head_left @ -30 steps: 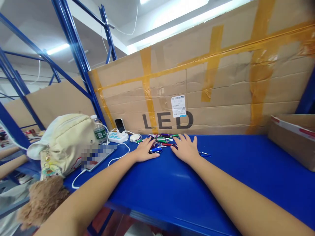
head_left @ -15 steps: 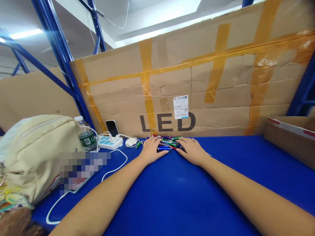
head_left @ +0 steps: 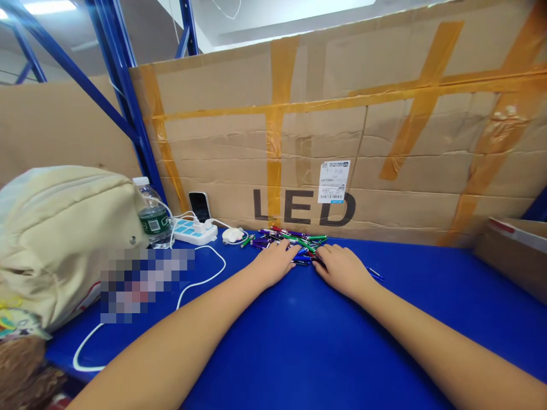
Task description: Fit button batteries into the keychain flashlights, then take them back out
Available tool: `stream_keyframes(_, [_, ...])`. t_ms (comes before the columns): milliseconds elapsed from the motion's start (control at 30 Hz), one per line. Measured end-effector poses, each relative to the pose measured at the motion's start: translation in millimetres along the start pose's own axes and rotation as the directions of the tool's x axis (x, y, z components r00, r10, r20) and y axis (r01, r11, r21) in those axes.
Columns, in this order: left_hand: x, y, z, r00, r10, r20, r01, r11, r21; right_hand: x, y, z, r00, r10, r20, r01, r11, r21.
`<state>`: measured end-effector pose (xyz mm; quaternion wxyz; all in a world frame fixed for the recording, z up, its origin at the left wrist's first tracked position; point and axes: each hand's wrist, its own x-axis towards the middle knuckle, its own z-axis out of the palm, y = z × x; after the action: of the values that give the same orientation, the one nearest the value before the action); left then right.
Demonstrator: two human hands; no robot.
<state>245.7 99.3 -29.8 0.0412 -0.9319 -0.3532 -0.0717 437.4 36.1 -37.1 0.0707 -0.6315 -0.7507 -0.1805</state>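
There are over ten pens (head_left: 305, 245), two hands (head_left: 277, 264), one bottle (head_left: 154, 221) and one bag (head_left: 72, 233).

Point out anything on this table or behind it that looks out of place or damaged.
One blue pen lies apart from the jumbled pens, to the right of the right hand. Behind, the cardboard looks creased and patched with tape.

Left forearm (head_left: 183, 333) and right forearm (head_left: 421, 336) were bare, smooth in outline, tapering toward the wrists; left hand (head_left: 276, 263) and right hand (head_left: 342, 270) likewise bare.
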Motion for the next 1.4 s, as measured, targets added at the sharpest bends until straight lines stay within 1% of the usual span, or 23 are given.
stream_keyframes(67, [-4, 2, -4.9, 1.000, -0.010, 0.010, 0.011, 0.999, -0.030, 0, -4, 1, 1.000, -0.007, -0.024, 0.007, 1.000, 0.005])
stream_keyframes(167, [-14, 3, -10.2, 0.997, -0.074, 0.033, 0.076, 0.994, -0.077, -3, -7, -4, 0.998, -0.055, -0.044, 0.056, 0.998, 0.022])
stream_keyframes(300, [-30, 4, -11.6, 0.994, -0.097, 0.043, 0.102, 0.985, -0.142, -9, -16, -11, 0.983, -0.179, -0.049, 0.182, 0.982, 0.051])
stream_keyframes(433, [-45, -2, -19.4, 0.993, -0.112, 0.038, 0.118, 0.958, -0.263, -13, -23, -11, 0.945, -0.324, -0.042, 0.327, 0.940, 0.093])
stream_keyframes(500, [-51, -7, -26.7, 0.991, -0.133, 0.018, 0.132, 0.939, -0.317, -14, -25, -8, 0.933, -0.351, -0.080, 0.359, 0.918, 0.167])
stream_keyframes(533, [-53, -9, -30.3, 0.991, -0.135, 0.002, 0.127, 0.928, -0.350, -15, -25, -6, 0.931, -0.345, -0.117, 0.363, 0.902, 0.233])
stream_keyframes(567, [-54, -10, -33.4, 0.993, -0.113, -0.017, 0.097, 0.912, -0.400, -15, -25, -4, 0.931, -0.328, -0.158, 0.363, 0.876, 0.318])
stream_keyframes(600, [-54, -9, -35.7, 0.997, -0.064, -0.041, 0.038, 0.888, -0.459, -15, -25, -3, 0.933, -0.303, -0.193, 0.358, 0.834, 0.421])
stream_keyframes(633, [-55, -8, -37.1, 0.997, -0.006, -0.076, -0.033, 0.861, -0.508, -15, -25, -2, 0.942, -0.265, -0.207, 0.335, 0.777, 0.533])
stream_keyframes(700, [-54, -2, -37.3, 0.978, 0.103, -0.181, -0.187, 0.819, -0.542, -14, -26, -5, 0.967, -0.190, -0.171, 0.254, 0.648, 0.718])
stream_keyframes(767, [-53, 5, -35.1, 0.946, 0.162, -0.282, -0.285, 0.831, -0.477, -15, -28, -13, 0.988, -0.140, -0.068, 0.134, 0.544, 0.828])
stream_keyframes(833, [-52, 10, -32.5, 0.923, 0.187, -0.335, -0.319, 0.859, -0.401, -19, -30, -27, 0.992, -0.101, 0.070, -0.013, 0.475, 0.880])
stream_keyframes(867, [-53, 11, -31.4, 0.921, 0.193, -0.339, -0.321, 0.868, -0.379, -23, -32, -34, 0.984, -0.084, 0.156, -0.105, 0.433, 0.895])
stream_keyframes(900, [-53, 13, -30.7, 0.923, 0.194, -0.333, -0.317, 0.874, -0.368, -27, -33, -40, 0.974, -0.063, 0.216, -0.172, 0.411, 0.895])
stream_keyframes(967, [-54, 16, -30.2, 0.929, 0.217, -0.300, -0.320, 0.878, -0.357, -38, -33, -47, 0.960, -0.032, 0.278, -0.250, 0.348, 0.903])
stream_keyframes(1033, [-56, 21, -30.8, 0.933, 0.268, -0.238, -0.339, 0.878, -0.339, -50, -33, -47, 0.954, -0.034, 0.296, -0.278, 0.257, 0.925])
stream_keyframes(1067, [-58, 25, -31.4, 0.936, 0.291, -0.200, -0.343, 0.883, -0.322, -54, -33, -45, 0.952, -0.032, 0.303, -0.288, 0.229, 0.930])
stream_keyframes(1100, [-60, 29, -32.3, 0.939, 0.299, -0.169, -0.338, 0.892, -0.300, -57, -33, -43, 0.951, -0.021, 0.310, -0.298, 0.222, 0.929])
stream_keyframes(1167, [-63, 36, -34.7, 0.954, 0.272, -0.126, -0.296, 0.923, -0.245, -61, -32, -40, 0.949, 0.004, 0.315, -0.306, 0.240, 0.921])
stream_keyframes(1233, [-66, 40, -37.3, 0.964, 0.245, -0.108, -0.262, 0.947, -0.187, -61, -33, -40, 0.946, 0.028, 0.323, -0.320, 0.247, 0.915])
stream_keyframes(1267, [-67, 41, -38.3, 0.962, 0.249, -0.110, -0.264, 0.953, -0.147, -61, -33, -41, 0.941, 0.036, 0.336, -0.335, 0.237, 0.912])
stream_keyframes(1333, [-68, 40, -39.0, 0.949, 0.282, -0.145, -0.291, 0.956, -0.044, -60, -32, -44, 0.929, 0.052, 0.368, -0.370, 0.217, 0.904])
stream_keyframes(1400, [-68, 38, -37.9, 0.918, 0.332, -0.219, -0.324, 0.943, 0.070, -60, -31, -46, 0.924, 0.058, 0.379, -0.382, 0.216, 0.898])
